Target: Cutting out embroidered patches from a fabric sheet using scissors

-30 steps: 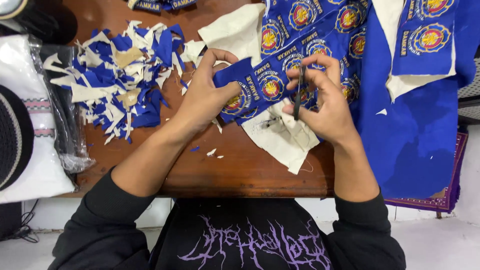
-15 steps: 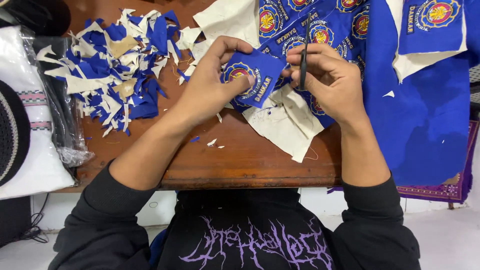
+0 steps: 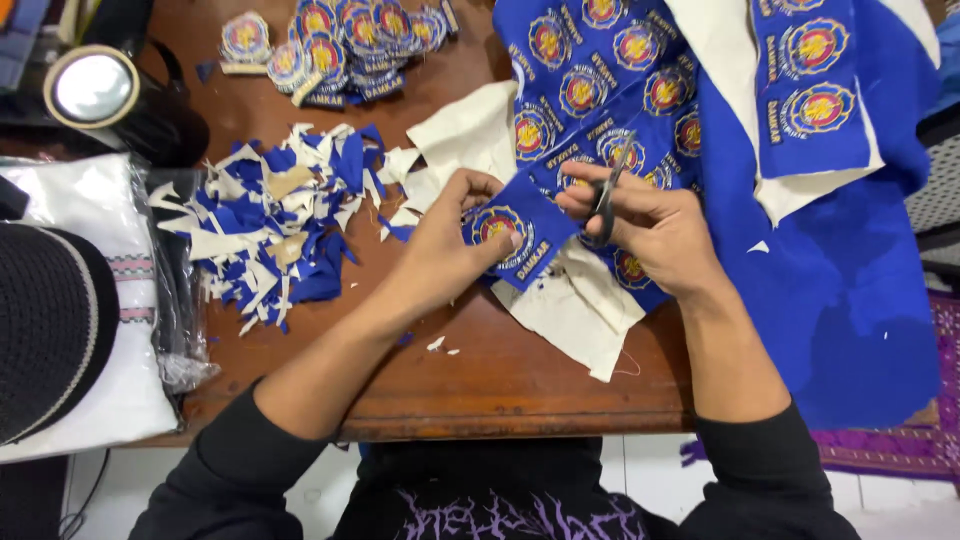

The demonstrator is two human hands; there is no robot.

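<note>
Two hands worked at the middle of the table [image 3: 500, 390], and everything else lay spread around them. At the far left corner stood a roll of tape [image 3: 92, 88]; nearer me on that side lay a folded white cloth in a clear bag [image 3: 140, 300], with a black cap [image 3: 45, 330] resting on it. Just right of those sat a heap of blue and white offcuts [image 3: 270, 235], pushed aside, I judged, so the cutting spot stayed free. Beyond it, at the far edge, lay a stack of finished round badges [image 3: 330, 45], kept apart from the waste.

My left hand [image 3: 440, 250] was closed on one blue badge patch [image 3: 508, 235], thumb on top and fingers beneath, holding it flat and taut so the edge could be trimmed. Under the patch lay a piece of white backing [image 3: 570, 315]. My right hand [image 3: 650, 225] was wrapped around the handles of a pair of scissors [image 3: 610, 185], its blades pointing away from me just beside the patch. Right of that, the uncut blue sheet of badges [image 3: 640, 80] spread across the table's far side, and plain blue cloth [image 3: 850, 300] hung over the right edge.
</note>
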